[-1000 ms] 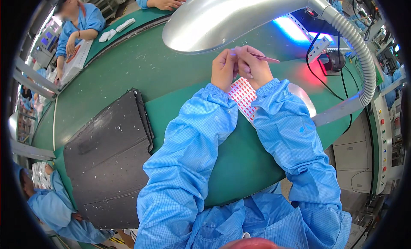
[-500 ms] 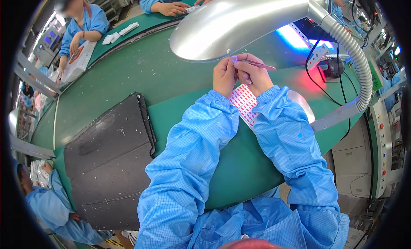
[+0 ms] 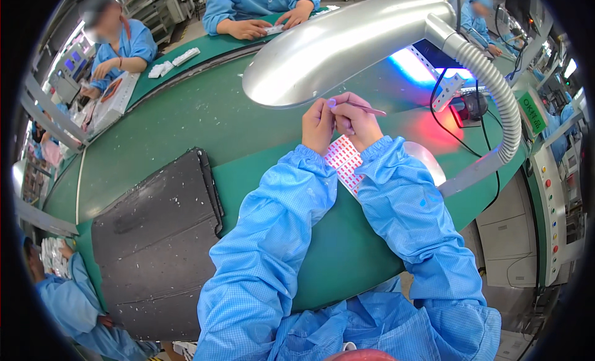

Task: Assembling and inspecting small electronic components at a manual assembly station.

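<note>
My two hands meet over the green table mat, just below the edge of the silver lamp head. My right hand is closed on a pair of reddish metal tweezers, whose end sticks out to the right. Pressed against it, my left hand has its fingers pinched together; whatever may lie between them is hidden. Purplish light falls on the fingertips. Beneath my wrists lies a white sheet with rows of small red stickers, partly covered by my right hand and sleeve.
The silver lamp arches above on a ribbed neck. Black cables hang at right, near a red-lit device. A black folded sheet lies left. Across the table a co-worker's hands handle a white part.
The view has shifted slightly, so the lamp, my hands and the sheet sit a little lower and further left. My hands stay together, and the tweezers remain in my right hand.
</note>
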`<state>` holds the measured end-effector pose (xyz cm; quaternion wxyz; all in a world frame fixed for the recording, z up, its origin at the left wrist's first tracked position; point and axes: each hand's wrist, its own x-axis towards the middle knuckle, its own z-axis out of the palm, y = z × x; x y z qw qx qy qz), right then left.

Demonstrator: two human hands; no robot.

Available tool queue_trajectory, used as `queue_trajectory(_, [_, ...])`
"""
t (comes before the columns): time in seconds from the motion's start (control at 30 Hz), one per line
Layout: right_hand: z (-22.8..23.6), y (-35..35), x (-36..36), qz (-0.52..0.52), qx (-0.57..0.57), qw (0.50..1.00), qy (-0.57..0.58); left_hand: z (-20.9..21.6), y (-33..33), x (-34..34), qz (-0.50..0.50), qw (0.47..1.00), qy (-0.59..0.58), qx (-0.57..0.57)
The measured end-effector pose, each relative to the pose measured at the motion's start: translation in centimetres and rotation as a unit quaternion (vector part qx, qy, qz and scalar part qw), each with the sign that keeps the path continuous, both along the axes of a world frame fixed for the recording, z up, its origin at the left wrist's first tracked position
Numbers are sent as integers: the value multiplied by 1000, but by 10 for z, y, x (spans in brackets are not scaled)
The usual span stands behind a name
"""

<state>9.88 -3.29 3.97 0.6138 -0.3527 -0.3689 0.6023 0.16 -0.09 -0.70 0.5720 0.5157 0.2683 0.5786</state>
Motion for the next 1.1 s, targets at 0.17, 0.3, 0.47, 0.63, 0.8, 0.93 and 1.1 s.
queue_trajectory(0.17, [-4,1,0,-14,7,1000,-8,-3,-1,1,1,1000,5,22])
queue_trajectory(0.3, [2,-4,-4,-11,12,999,-41,-5,1,1,-16,999,-30,11])
queue_trajectory(0.47, [3,-4,-3,-20,12,999,-48,-1,-2,2,-17,1000,-20,0])
queue_trajectory(0.63, [2,-2,-2,-14,4,999,-43,-2,-2,1,-10,1000,-13,0])
queue_trajectory(0.8, [1,-2,-1,-33,0,999,-43,-3,-2,0,-2,999,30,18])
queue_trajectory(0.93, [4,-4,3,-120,1,989,-82,9,-10,-1,-3,997,66,33])
queue_trajectory(1.1, [4,-2,5,-205,17,975,-89,6,-5,4,114,992,-51,16])
